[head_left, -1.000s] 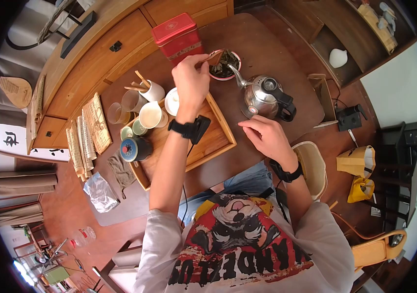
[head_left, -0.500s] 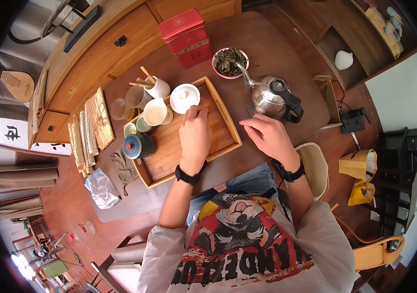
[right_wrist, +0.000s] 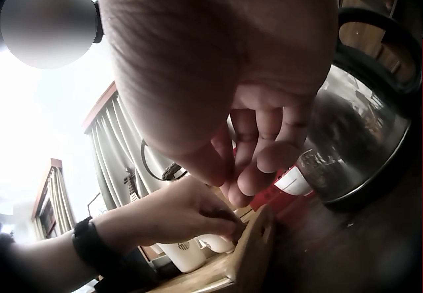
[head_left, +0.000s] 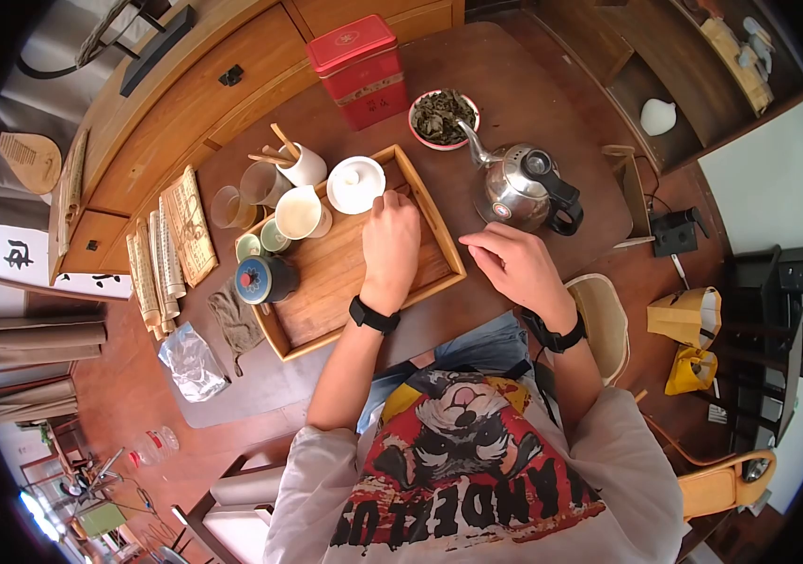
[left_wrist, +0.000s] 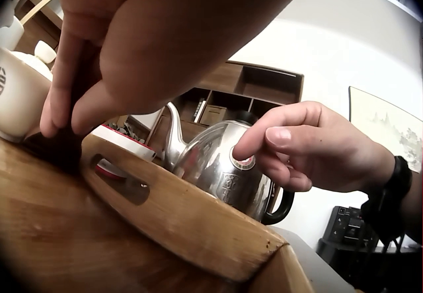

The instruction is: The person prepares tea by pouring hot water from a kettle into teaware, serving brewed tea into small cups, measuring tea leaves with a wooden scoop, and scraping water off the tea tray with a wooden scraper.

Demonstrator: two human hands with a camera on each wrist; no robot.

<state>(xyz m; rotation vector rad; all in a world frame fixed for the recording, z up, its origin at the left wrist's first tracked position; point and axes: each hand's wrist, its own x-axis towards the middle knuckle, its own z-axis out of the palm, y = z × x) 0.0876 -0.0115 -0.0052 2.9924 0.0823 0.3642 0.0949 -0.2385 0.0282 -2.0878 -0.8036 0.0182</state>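
Note:
My left hand (head_left: 390, 246) reaches down over the wooden tray (head_left: 326, 282), thumb and fingers pinching a small dark brown piece (left_wrist: 58, 151) low at the tray floor. Just beyond the fingertips stands a white lidded bowl (head_left: 356, 185). A white pitcher (head_left: 300, 214) sits left of it. My right hand (head_left: 512, 266), fingers loosely bent and holding nothing, hovers by the table's near edge. Closest to it is a steel kettle (head_left: 512, 188) with a black handle, its spout pointing at a bowl of dark leaves (head_left: 444, 117).
A red tin (head_left: 359, 75) stands behind the tray. Left of the tray are a white cup of wooden tools (head_left: 303, 167), glass cups (head_left: 263, 185), a blue-lidded jar (head_left: 265, 280), a grey cloth (head_left: 235, 320), rolled mats (head_left: 162, 263) and a clear plastic bag (head_left: 193, 365).
My left hand has come back from the leaf bowl and down into the tray, carrying the brown piece, then shifted slightly right. My right hand has stayed by the kettle.

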